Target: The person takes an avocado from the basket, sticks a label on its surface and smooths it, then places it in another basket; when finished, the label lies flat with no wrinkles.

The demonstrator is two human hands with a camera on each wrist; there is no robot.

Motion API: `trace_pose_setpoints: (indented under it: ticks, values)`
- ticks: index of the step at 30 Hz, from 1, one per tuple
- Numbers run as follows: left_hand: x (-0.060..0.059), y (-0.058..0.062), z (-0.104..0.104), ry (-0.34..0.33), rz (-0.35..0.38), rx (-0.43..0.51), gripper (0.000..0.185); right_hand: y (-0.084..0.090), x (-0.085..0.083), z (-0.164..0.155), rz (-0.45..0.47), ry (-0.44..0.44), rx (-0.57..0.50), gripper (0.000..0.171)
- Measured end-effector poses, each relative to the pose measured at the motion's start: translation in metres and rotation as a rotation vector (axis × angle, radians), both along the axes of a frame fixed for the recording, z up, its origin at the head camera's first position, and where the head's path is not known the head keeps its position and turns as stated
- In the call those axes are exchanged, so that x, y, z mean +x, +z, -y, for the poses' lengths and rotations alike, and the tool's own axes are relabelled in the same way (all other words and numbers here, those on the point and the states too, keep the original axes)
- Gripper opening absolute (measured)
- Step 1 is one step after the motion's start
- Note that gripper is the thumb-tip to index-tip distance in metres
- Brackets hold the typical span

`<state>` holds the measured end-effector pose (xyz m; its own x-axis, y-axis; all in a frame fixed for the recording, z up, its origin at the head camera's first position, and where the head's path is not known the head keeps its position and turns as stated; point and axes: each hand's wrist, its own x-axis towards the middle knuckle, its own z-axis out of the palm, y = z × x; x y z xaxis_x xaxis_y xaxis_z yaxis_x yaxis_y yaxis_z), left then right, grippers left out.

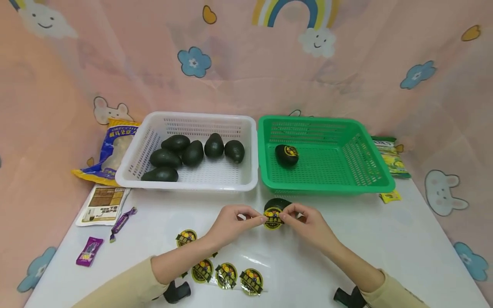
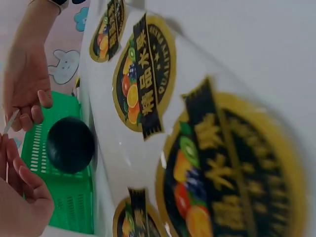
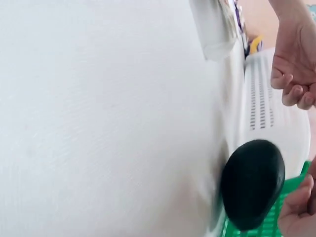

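Between both hands is a round black-and-gold sticker (image 1: 273,218) with fruit pictures. My left hand (image 1: 236,222) pinches its left edge, and my right hand (image 1: 308,222) pinches its right edge. Just behind the sticker a dark avocado (image 1: 278,202) lies on the table; in the right wrist view this avocado (image 3: 253,183) shows no sticker on the visible side. Below the left forearm lies a clear sheet (image 1: 236,258) with several similar stickers (image 1: 226,275). The left wrist view shows those stickers (image 2: 144,76) close up.
A white basket (image 1: 185,185) with several avocados (image 1: 192,153) stands at the back left. Beside it, a green basket (image 1: 327,188) holds one stickered avocado (image 1: 286,155). Snack packets (image 1: 115,147) and purple candies (image 1: 90,251) lie at the left; a green packet (image 1: 393,157) is at the right.
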<state>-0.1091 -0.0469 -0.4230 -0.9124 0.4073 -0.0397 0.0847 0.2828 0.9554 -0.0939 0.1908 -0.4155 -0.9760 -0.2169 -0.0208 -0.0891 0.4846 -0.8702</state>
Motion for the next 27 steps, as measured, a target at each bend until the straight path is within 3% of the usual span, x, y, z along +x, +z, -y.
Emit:
trace_pose_setpoints:
  ticks: [2, 7, 11, 14, 16, 18, 20, 23, 27]
  values:
    - [-0.006, -0.005, -0.010, 0.006, -0.025, -0.025, 0.016, -0.004, -0.003, -0.006, -0.022, -0.049, 0.044, 0.014]
    - [-0.022, -0.015, -0.028, 0.027, -0.114, -0.106, 0.017, -0.017, -0.016, -0.015, -0.203, -0.110, 0.203, 0.015]
    - [-0.027, -0.019, -0.034, 0.036, -0.176, -0.198, 0.021, -0.029, -0.023, -0.019, -0.276, -0.129, 0.218, 0.027]
    - [-0.028, -0.022, -0.032, 0.017, -0.319, -0.259, 0.019, -0.034, -0.026, -0.020, -0.321, -0.098, 0.152, 0.030]
    - [-0.028, -0.023, -0.031, -0.015, -0.453, -0.288, 0.014, -0.037, -0.027, -0.020, -0.357, -0.042, 0.107, 0.023]
    - [-0.028, -0.024, -0.030, -0.053, -0.584, -0.324, 0.023, -0.037, -0.027, -0.020, -0.383, 0.022, 0.068, 0.016]
    - [-0.028, -0.024, -0.030, -0.078, -0.683, -0.366, 0.035, -0.038, -0.028, -0.020, -0.387, 0.056, 0.045, 0.014]
    - [-0.030, -0.024, -0.030, -0.088, -0.744, -0.422, 0.041, -0.036, -0.028, -0.021, -0.344, 0.066, 0.043, 0.011]
    - [-0.032, -0.026, -0.033, -0.118, -0.694, -0.407, 0.048, -0.029, -0.024, -0.026, -0.157, 0.003, 0.009, 0.016]
